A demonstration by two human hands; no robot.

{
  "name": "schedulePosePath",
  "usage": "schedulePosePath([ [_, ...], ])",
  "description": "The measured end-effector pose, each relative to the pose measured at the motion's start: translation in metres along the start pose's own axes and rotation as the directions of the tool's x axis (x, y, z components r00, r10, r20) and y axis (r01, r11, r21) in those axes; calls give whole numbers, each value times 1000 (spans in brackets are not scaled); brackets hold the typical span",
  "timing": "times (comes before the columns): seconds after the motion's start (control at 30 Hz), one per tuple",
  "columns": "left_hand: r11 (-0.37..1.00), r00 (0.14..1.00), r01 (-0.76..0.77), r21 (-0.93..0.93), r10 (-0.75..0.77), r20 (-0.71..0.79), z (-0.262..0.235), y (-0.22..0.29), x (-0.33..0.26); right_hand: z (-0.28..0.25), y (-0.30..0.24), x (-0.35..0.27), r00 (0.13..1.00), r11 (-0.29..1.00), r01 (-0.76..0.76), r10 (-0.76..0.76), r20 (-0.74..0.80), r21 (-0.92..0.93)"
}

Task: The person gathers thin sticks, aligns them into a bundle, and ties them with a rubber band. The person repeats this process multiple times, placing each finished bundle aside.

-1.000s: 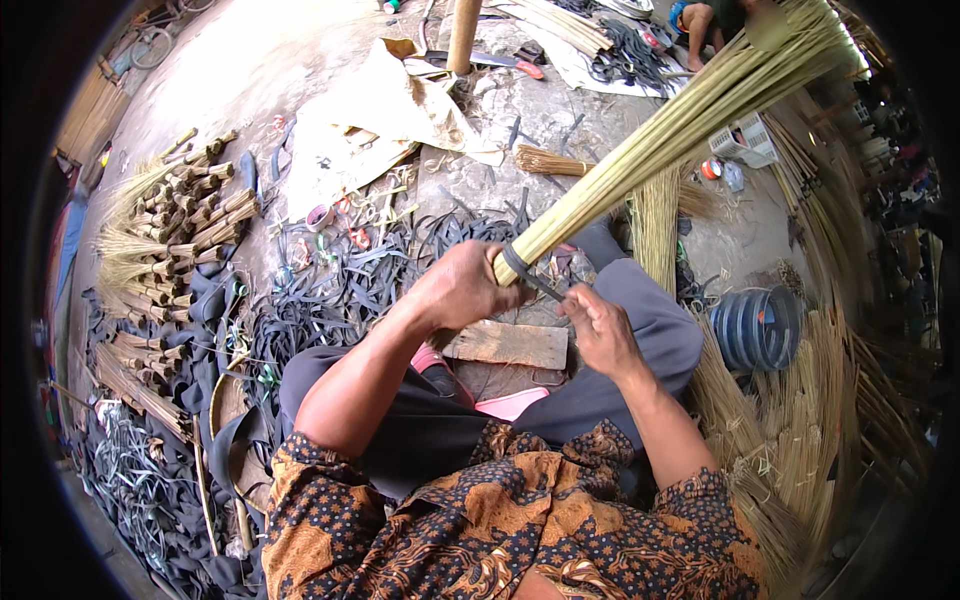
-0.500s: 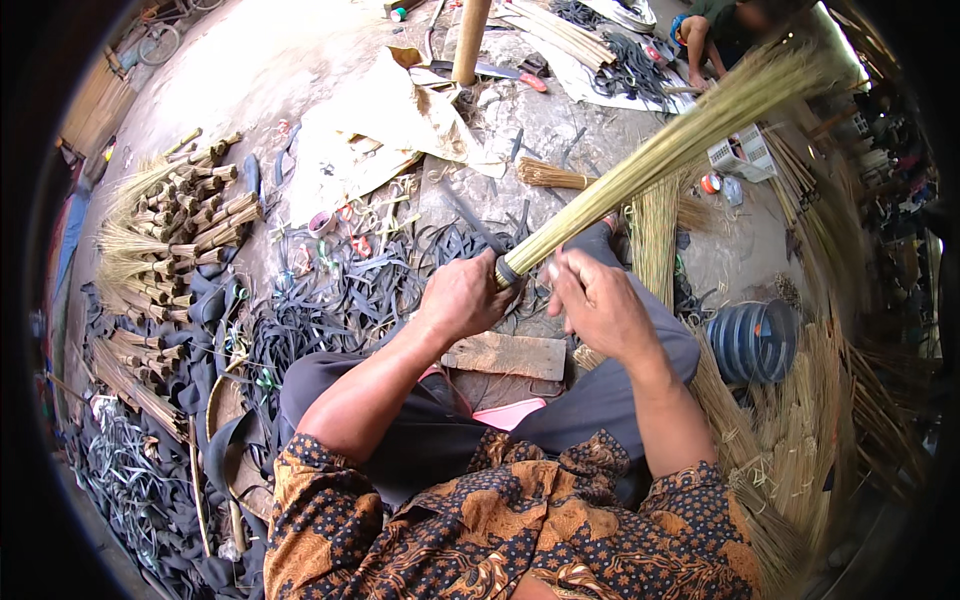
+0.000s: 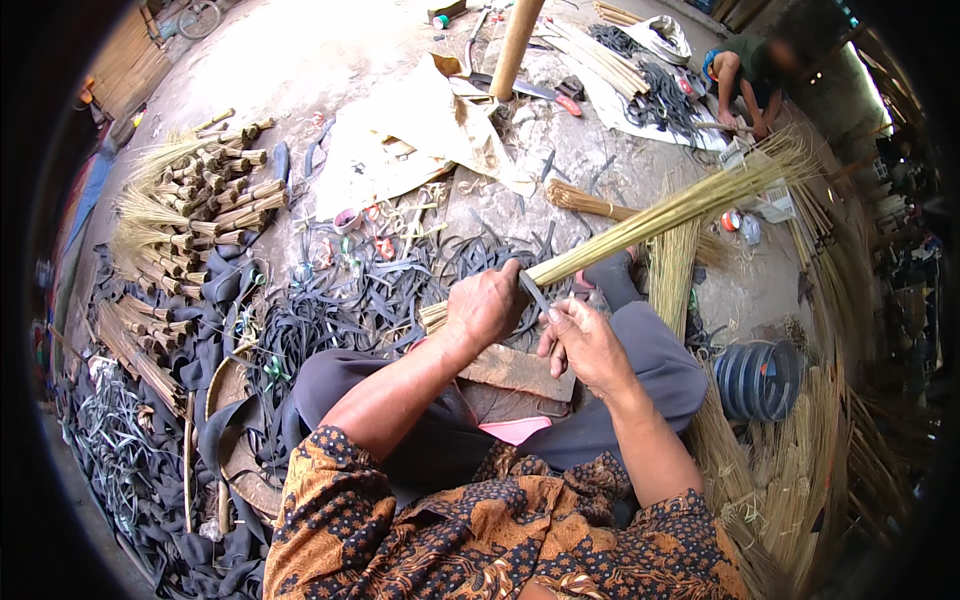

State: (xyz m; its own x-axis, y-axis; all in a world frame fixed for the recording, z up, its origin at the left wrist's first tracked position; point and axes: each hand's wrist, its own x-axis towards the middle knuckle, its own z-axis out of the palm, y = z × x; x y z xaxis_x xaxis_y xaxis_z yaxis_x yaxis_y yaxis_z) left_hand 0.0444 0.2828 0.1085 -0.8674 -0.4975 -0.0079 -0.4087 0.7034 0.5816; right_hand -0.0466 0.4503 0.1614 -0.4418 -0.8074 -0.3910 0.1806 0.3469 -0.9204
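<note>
My left hand [image 3: 483, 308] grips the bound end of a long bundle of pale broom sticks [image 3: 660, 215] that slants up to the right. My right hand [image 3: 583, 345] sits just right of it, pinching a thin dark strip [image 3: 533, 293] that runs up to the bundle beside my left hand. A flat wooden block [image 3: 520, 372] lies across my lap under both hands, with a pink piece [image 3: 515, 430] below it.
Finished stick bundles [image 3: 200, 190] are piled at the left, dark rubber strips [image 3: 330, 300] cover the floor ahead. A black coiled roll [image 3: 757, 378] and loose sticks [image 3: 800, 470] lie at my right. Another person [image 3: 745, 75] crouches at the far right near a wooden post [image 3: 515, 45].
The bundle has tilted lower and more to the right. My left hand slid to its end, and my right hand now pulls the dark strip taut beside it.
</note>
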Motion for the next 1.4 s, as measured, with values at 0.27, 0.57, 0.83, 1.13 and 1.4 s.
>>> schedulePosePath([
  [0.27, 995, 970, 47, -86, -25, 241, -12, 5, 7, -21, -7, -34, 992, 967, 124, -129, -6, -222],
  [0.57, 507, 897, 216, -834, 233, 375, -51, 30, -14, -65, 3, -57, 962, 857, 254, -270, 30, -448],
  [0.83, 361, 768, 276, -891, 475, 430, -42, 38, -11, -66, -30, -6, 842, 465, 451, -504, 192, -762],
  [1.13, 966, 968, -193, -173, 217, 130, -27, 25, -9, -38, -76, -5, 804, 174, 382, -547, 233, -908],
  [1.4, 974, 976, -163, -156, 182, 117, -23, 20, -9, -35, -63, 10, 740, -17, 435, -562, 369, -900],
])
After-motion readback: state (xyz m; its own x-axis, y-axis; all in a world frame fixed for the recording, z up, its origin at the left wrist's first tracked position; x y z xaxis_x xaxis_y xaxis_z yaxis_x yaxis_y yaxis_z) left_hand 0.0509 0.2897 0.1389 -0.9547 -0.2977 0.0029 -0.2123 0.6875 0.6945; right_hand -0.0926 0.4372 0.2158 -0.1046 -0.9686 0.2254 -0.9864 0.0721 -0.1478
